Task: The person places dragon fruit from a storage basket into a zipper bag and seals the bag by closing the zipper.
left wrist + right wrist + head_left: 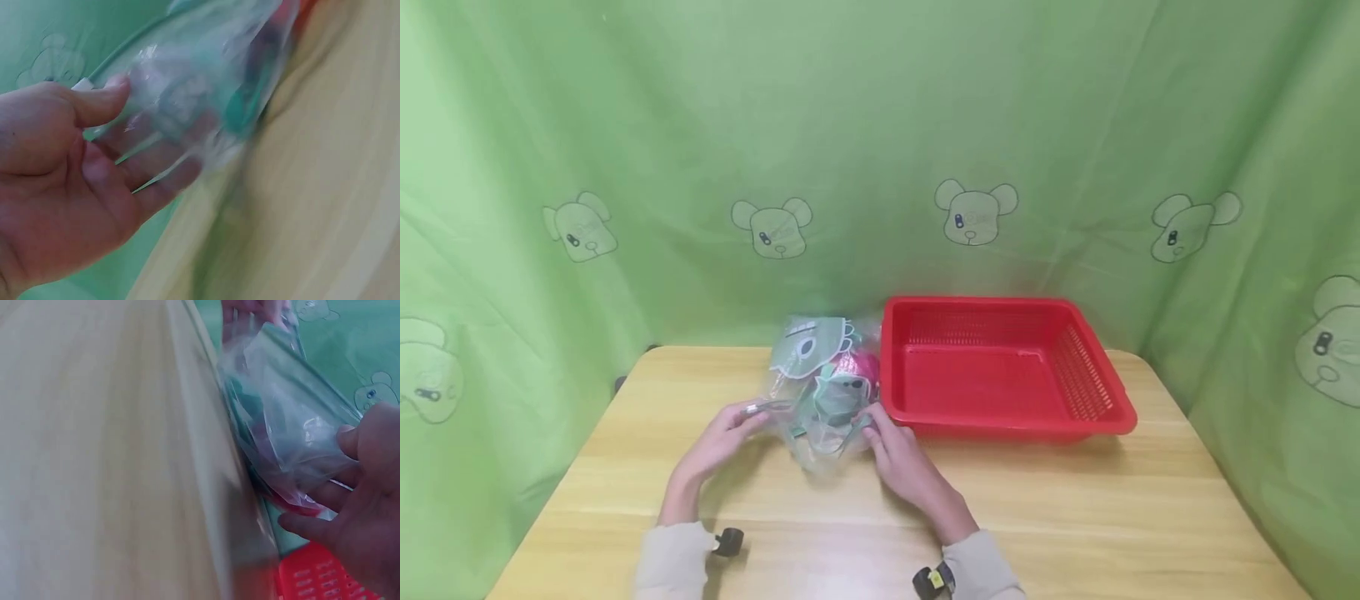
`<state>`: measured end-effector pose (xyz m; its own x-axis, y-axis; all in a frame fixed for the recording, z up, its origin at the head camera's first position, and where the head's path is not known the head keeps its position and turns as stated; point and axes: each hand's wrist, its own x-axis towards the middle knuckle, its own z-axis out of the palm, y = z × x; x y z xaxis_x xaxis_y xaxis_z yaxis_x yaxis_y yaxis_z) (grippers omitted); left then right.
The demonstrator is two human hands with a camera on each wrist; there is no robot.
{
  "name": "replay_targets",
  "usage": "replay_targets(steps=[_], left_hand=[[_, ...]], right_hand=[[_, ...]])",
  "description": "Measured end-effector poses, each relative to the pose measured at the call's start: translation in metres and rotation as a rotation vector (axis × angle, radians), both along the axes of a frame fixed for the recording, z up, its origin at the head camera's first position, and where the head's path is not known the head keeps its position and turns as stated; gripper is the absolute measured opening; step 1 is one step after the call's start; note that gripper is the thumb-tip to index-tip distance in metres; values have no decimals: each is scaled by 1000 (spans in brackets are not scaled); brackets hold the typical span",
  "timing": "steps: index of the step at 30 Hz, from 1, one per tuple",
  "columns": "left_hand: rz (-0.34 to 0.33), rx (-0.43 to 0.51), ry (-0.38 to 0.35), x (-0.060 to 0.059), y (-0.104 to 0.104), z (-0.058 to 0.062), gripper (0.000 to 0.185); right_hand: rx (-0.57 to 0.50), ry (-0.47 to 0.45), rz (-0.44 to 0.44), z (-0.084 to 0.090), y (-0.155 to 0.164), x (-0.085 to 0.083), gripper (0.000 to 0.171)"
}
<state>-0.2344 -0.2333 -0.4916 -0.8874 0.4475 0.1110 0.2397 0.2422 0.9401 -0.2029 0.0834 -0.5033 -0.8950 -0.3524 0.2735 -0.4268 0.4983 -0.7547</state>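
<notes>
A clear plastic bag (pixel 825 392) with teal and pink toys inside sits on the wooden table (pixel 1075 517), just left of a red basket (pixel 1007 367). My left hand (pixel 730 433) pinches the bag's left edge between thumb and fingers; in the left wrist view the thumb (pixel 100 100) presses the clear bag (pixel 200 94) against the fingers behind it. My right hand (pixel 895 454) grips the bag's right edge, and the right wrist view shows its fingers (pixel 350 500) curled on the crinkled plastic bag (pixel 281 425).
The red basket is perforated and has nothing in it; its near rim (pixel 1015 429) lies close to my right hand. Green cloth with bear prints (pixel 973 212) hangs behind and on both sides. Bare tabletop stretches along the front and right.
</notes>
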Motion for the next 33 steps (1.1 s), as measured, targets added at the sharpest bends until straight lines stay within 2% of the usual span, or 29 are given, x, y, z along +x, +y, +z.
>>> replay_targets(steps=[2,6,12,16,20,22,25,28,33], left_hand=[[-33,1,0,2,-8,0,32],[-56,-79,12,11,-26,0,28],[-28,-202,35,22,-39,4,30],[0,-250,18,25,-41,8,28],[-12,-233,-20,26,-47,9,26],[-19,-179,-98,28,-51,7,27],[-17,-45,-272,28,-55,2,31],[19,88,-455,28,-54,-4,45],[43,149,-540,30,-48,-11,73]], right_hand=[[-41,8,7,0,5,2,15],[-66,47,49,0,12,5,15],[-23,128,56,3,29,15,28],[-4,184,142,6,34,19,39],[0,235,215,5,37,21,42],[-1,233,227,5,38,22,41],[10,205,220,4,40,21,41],[23,194,214,3,41,21,42],[65,192,217,1,40,22,41]])
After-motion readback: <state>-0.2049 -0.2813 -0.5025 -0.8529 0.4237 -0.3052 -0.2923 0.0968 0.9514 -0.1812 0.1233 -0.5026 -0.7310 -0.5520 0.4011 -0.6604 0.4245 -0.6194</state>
